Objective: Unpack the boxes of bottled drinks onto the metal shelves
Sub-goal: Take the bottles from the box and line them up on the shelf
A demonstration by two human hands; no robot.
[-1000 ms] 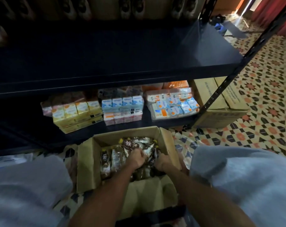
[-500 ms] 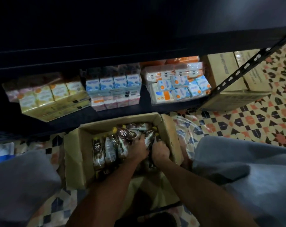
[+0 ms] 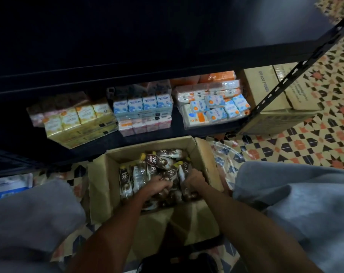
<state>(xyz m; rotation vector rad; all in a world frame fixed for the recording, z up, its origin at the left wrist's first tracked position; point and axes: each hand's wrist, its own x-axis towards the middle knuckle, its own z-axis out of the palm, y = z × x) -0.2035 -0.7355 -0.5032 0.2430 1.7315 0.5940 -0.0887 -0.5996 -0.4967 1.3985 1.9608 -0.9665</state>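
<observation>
Left hand (image 3: 159,184), right hand (image 3: 194,179) around bottles (image 3: 139,174) in cardboard box (image 3: 108,186)

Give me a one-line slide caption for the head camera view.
Left hand and right hand grip bottled drinks in an open cardboard box before a metal shelf.

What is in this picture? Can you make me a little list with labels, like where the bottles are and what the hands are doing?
Box: open cardboard box on the tiled floor, in front of the shelves
Inside: brown bottles with yellow caps, jumbled
Left: left hand in the box, fingers curled round bottles
Right: right hand beside it, gripping bottles too
Shelf: lower shelf holds yellow, blue and orange packs
Nearby: closed boxes on the floor
</observation>
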